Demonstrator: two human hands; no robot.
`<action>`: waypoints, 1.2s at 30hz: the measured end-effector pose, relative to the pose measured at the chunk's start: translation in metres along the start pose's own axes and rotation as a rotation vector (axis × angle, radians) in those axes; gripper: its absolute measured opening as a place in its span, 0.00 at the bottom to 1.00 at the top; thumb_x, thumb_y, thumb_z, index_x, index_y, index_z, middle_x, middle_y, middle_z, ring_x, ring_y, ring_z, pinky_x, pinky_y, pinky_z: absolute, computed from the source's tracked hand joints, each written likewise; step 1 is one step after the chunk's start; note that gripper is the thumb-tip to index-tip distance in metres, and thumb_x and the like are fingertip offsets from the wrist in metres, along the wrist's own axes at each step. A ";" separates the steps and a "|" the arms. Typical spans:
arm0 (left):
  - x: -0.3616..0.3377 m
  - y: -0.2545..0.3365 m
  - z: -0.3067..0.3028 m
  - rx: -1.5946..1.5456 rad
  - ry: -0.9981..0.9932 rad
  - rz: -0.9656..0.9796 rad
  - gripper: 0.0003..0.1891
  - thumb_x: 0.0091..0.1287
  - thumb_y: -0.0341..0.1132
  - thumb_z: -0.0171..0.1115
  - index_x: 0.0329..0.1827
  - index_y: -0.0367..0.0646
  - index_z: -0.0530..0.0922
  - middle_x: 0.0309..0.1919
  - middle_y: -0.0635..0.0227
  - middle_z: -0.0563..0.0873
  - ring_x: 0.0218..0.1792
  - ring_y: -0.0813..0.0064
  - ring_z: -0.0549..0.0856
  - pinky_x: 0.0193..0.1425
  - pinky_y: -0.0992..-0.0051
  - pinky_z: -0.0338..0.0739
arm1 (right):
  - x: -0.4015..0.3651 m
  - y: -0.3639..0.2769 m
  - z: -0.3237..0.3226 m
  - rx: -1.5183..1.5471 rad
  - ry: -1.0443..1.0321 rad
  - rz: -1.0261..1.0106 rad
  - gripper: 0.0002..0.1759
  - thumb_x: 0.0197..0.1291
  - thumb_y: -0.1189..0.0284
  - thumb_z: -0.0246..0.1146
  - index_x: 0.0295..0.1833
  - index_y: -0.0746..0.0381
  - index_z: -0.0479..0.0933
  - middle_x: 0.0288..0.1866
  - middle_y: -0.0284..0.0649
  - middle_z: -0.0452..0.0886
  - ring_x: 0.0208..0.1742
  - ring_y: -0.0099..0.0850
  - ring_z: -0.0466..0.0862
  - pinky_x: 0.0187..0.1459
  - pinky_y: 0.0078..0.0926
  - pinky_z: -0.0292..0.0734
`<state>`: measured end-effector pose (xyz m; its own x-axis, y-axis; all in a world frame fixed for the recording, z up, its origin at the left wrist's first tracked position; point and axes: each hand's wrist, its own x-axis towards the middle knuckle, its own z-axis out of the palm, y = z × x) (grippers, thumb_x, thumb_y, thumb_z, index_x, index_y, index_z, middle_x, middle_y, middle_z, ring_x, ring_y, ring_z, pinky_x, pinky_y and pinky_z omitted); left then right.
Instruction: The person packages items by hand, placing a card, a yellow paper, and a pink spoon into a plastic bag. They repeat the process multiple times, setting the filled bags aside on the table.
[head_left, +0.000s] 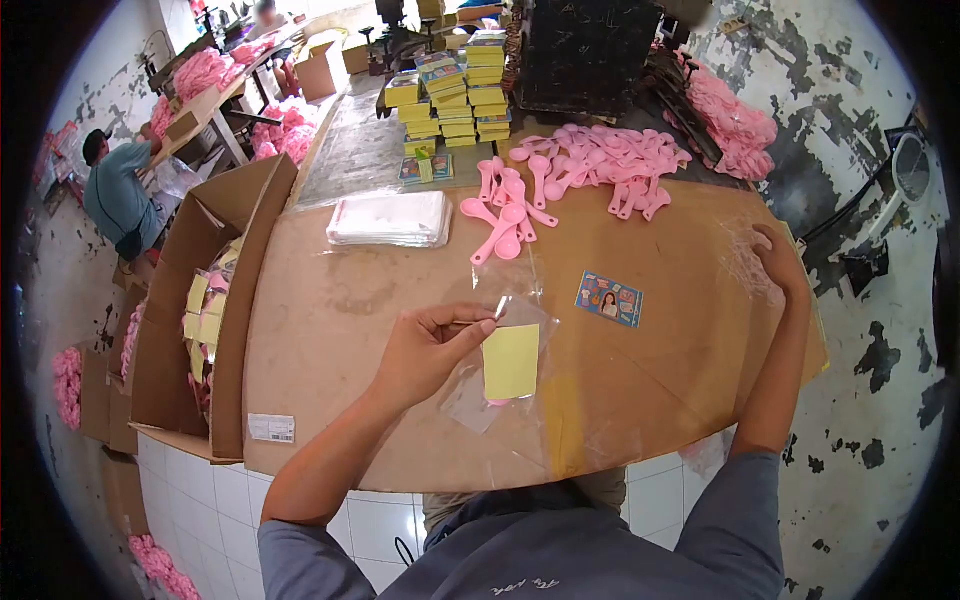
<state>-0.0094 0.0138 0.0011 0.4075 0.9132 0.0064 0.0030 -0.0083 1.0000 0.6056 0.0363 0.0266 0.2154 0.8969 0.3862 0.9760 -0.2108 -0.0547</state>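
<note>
My left hand point(430, 350) pinches the top edge of a clear plastic bag point(468, 400) near the middle of the table. Inside the bag is a plain yellow card point(511, 362), and a bit of pink shows below it. To the right lies a colourful printed card point(609, 299), flat on the table. Far to the right, my right hand point(782, 262) reaches over crumpled clear plastic film point(748, 262) at the table edge. Its fingers are bent and look apart, with nothing visible between them.
Pink measuring spoons point(610, 160) lie heaped at the back, with a smaller group point(508, 215) nearer. A stack of clear bags point(390, 218) sits left of them. Stacked yellow-edged cards point(450, 95) stand behind. On the left is an open cardboard box point(225, 420) containing packed bags; a person point(125, 190) sits beyond.
</note>
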 end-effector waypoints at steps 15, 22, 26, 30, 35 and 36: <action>-0.001 -0.001 0.006 -0.049 0.066 -0.039 0.12 0.78 0.36 0.65 0.56 0.36 0.85 0.44 0.67 0.92 0.43 0.83 0.88 0.48 0.78 0.83 | -0.066 -0.279 -0.057 0.839 -0.308 -0.557 0.21 0.65 0.70 0.70 0.63 0.60 0.81 0.58 0.43 0.85 0.59 0.39 0.84 0.62 0.37 0.78; -0.001 -0.006 0.006 -0.064 0.077 0.010 0.12 0.77 0.32 0.65 0.56 0.33 0.84 0.45 0.63 0.92 0.46 0.80 0.89 0.51 0.77 0.85 | -0.099 -0.350 -0.012 1.463 -0.785 -0.274 0.16 0.70 0.72 0.69 0.60 0.67 0.81 0.46 0.36 0.87 0.43 0.21 0.85 0.47 0.22 0.80; -0.001 -0.008 0.008 -0.087 0.087 0.045 0.11 0.77 0.28 0.65 0.57 0.33 0.85 0.47 0.63 0.92 0.48 0.80 0.88 0.52 0.78 0.85 | -0.099 -0.346 -0.001 1.517 -0.818 -0.185 0.11 0.71 0.74 0.67 0.55 0.67 0.83 0.44 0.34 0.87 0.44 0.19 0.85 0.46 0.21 0.80; -0.001 -0.014 0.006 -0.062 0.069 0.034 0.10 0.76 0.25 0.64 0.56 0.34 0.86 0.49 0.63 0.91 0.49 0.80 0.88 0.52 0.79 0.85 | -0.098 -0.339 0.010 1.566 -0.829 -0.180 0.09 0.71 0.76 0.67 0.53 0.67 0.85 0.44 0.33 0.88 0.45 0.19 0.85 0.48 0.21 0.80; 0.001 -0.019 0.003 -0.079 0.010 0.054 0.13 0.79 0.29 0.63 0.59 0.32 0.85 0.48 0.63 0.91 0.48 0.80 0.88 0.52 0.79 0.84 | -0.098 -0.331 0.018 1.534 -0.761 -0.236 0.08 0.71 0.77 0.65 0.51 0.67 0.87 0.44 0.33 0.88 0.46 0.19 0.85 0.49 0.21 0.80; 0.001 -0.020 0.001 -0.089 -0.001 0.056 0.13 0.79 0.30 0.62 0.59 0.31 0.85 0.48 0.62 0.91 0.48 0.79 0.88 0.53 0.78 0.85 | -0.099 -0.331 0.018 1.503 -0.746 -0.246 0.08 0.71 0.76 0.65 0.51 0.67 0.87 0.44 0.33 0.88 0.46 0.19 0.84 0.49 0.21 0.80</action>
<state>-0.0082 0.0143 -0.0191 0.4055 0.9120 0.0626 -0.1008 -0.0235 0.9946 0.2622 0.0244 -0.0098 -0.3952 0.9169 0.0562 0.0582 0.0860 -0.9946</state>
